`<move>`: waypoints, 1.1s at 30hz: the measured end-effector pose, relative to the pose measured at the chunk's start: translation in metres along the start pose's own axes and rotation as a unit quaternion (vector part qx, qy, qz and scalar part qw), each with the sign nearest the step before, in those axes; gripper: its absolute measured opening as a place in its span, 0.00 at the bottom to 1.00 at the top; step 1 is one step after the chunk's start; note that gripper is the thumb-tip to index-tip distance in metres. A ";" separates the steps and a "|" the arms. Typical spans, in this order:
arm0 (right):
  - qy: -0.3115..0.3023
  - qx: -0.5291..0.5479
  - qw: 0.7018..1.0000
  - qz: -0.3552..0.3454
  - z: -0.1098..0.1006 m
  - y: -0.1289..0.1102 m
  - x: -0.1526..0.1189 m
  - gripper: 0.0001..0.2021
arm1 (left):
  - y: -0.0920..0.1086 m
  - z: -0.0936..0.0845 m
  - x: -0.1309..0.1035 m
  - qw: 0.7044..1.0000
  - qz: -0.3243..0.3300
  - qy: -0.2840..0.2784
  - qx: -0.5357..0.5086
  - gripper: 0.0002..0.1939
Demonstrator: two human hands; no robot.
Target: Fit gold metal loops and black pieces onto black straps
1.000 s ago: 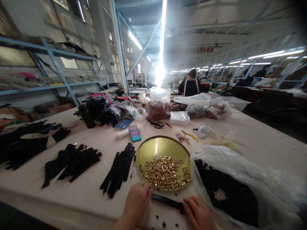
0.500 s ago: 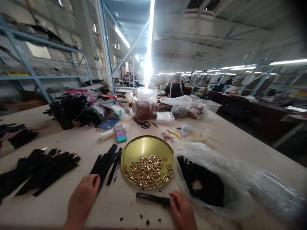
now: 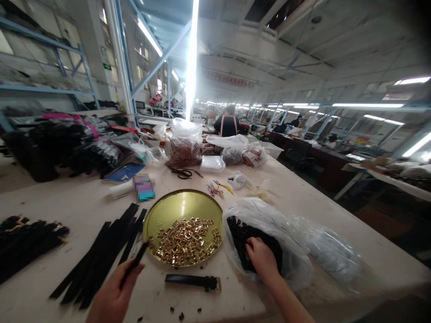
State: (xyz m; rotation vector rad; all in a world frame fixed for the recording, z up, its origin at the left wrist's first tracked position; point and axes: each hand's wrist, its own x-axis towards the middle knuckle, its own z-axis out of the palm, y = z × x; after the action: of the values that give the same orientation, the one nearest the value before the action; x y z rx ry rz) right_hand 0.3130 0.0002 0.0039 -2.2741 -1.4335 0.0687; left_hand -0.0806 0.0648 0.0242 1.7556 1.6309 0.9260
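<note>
My left hand [image 3: 116,289] is closed round a black strap [image 3: 137,260], whose upper end sticks up beside the tray's lower left rim. Further left, loose black straps [image 3: 101,255] lie fanned out on the table. My right hand [image 3: 263,260] reaches into an open clear plastic bag [image 3: 296,264] of small black pieces [image 3: 240,240]. Its fingers are curled among them, and what they pinch is hidden. Between the hands, a black strap with a gold buckle [image 3: 191,281] lies flat. Behind it, a round gold tray [image 3: 183,199] carries many gold buckles [image 3: 183,242].
More black straps with gold ends [image 3: 33,244] lie at far left. Black scissors [image 3: 182,173], yellow-handled pliers [image 3: 225,187] and a pixelated box [image 3: 144,187] are behind the tray. Plastic-wrapped goods [image 3: 185,148] stand further back. Small black scraps [image 3: 182,316] dot the front.
My right hand has let go of the buckled strap and moved into the bag. My left hand has picked up a strap from the loose ones. The view has turned right.
</note>
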 end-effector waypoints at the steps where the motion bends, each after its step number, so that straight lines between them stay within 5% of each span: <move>1: -0.011 -0.018 1.000 0.001 0.001 0.001 0.003 0.09 | 0.016 0.007 -0.009 0.996 -0.026 -0.051 -0.065 0.18; 4: -0.041 -0.055 0.998 0.002 0.006 0.001 0.011 0.09 | 0.057 0.024 -0.032 0.949 -0.099 -0.172 -0.247 0.19; 6: -0.063 -0.064 0.996 0.006 0.008 0.003 0.017 0.09 | 0.073 0.033 -0.045 0.867 -0.213 -0.278 -0.356 0.18; 10: -0.095 -0.054 0.994 0.029 0.011 0.011 0.027 0.08 | 0.081 0.045 -0.062 0.732 -0.361 -0.329 -0.475 0.18; 16: -0.050 0.009 0.998 0.041 -0.004 0.014 0.021 0.15 | 0.081 0.048 -0.068 0.678 -0.393 -0.355 -0.510 0.16; 20: -0.069 0.146 0.986 0.051 -0.016 -0.010 -0.017 0.19 | 0.090 0.046 -0.068 0.653 -0.405 -0.366 -0.524 0.17; 21: -0.110 0.273 0.951 0.095 -0.017 -0.021 -0.031 0.20 | 0.091 0.047 -0.068 0.653 -0.406 -0.370 -0.522 0.17; 24: -0.218 0.558 0.778 0.191 -0.011 -0.061 -0.072 0.20 | 0.093 0.052 -0.068 0.680 -0.372 -0.391 -0.496 0.17; 27: -0.249 0.687 0.634 0.254 0.000 -0.092 -0.096 0.19 | 0.090 0.060 -0.068 0.773 -0.285 -0.405 -0.396 0.16; 30: -0.246 0.729 0.577 0.273 0.007 -0.104 -0.102 0.19 | 0.086 0.063 -0.068 0.866 -0.163 -0.392 -0.264 0.18; 33: -0.239 0.728 0.587 0.263 0.007 -0.102 -0.101 0.19 | 0.084 0.060 -0.068 0.913 -0.067 -0.374 -0.151 0.16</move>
State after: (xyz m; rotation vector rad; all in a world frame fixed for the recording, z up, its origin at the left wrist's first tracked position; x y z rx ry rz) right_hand 0.1788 -0.0480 0.0182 -1.0456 -0.2856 1.5023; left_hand 0.0167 -0.0082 0.0472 1.4898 1.0210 0.3313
